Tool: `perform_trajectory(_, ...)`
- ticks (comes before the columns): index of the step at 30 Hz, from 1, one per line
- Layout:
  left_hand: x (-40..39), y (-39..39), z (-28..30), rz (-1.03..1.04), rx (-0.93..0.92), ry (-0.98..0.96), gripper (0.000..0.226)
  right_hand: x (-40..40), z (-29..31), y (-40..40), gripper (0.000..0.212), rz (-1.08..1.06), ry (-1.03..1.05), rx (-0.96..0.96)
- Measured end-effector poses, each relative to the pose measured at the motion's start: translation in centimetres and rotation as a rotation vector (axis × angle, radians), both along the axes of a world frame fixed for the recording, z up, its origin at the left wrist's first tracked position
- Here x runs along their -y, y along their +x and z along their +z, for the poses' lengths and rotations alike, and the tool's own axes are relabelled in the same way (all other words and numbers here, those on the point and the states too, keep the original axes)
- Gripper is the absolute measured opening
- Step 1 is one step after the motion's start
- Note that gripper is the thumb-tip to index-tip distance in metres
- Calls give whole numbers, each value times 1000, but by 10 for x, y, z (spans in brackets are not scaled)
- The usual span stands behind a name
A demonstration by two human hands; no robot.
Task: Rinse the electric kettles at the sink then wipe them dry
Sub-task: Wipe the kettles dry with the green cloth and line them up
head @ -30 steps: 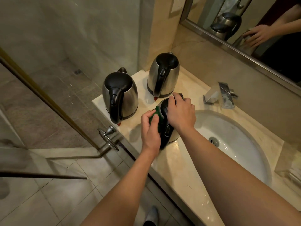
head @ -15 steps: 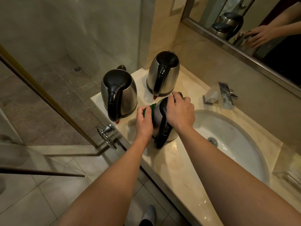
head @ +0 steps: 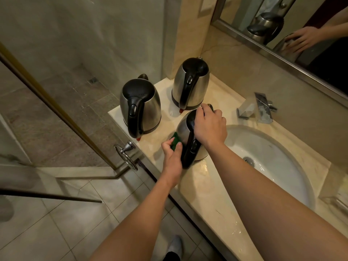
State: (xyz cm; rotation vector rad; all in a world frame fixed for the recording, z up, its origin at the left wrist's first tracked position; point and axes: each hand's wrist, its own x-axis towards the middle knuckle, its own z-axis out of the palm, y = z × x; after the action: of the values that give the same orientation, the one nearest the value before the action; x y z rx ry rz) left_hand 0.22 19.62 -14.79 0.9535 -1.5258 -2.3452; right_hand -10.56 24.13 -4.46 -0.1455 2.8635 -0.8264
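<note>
- Head view: my right hand [head: 210, 127] curls over the lid of the nearest kettle [head: 186, 136], standing on the counter [head: 207, 187] beside the sink [head: 267, 159].
- My left hand [head: 172, 157] pinches a green cloth [head: 176, 139] against its steel side.
- I judge it rigid and slick when wet; the black handle grips best.
- Two more kettles [head: 140, 108] crowd close behind; the faucet [head: 259, 108] stands apart.
</note>
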Motion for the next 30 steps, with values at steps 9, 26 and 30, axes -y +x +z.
perform_trajectory(9,25,-46,43,102,-228,-404,12,0,1,0,49,1,1,-10)
perform_trajectory(26,66,-96,42,-80,-53,-160,24,2,1,-3,48,-7,24,5)
perform_trajectory(30,60,-80,25,23,-16,-62,22,1,1,-2,49,-12,22,13)
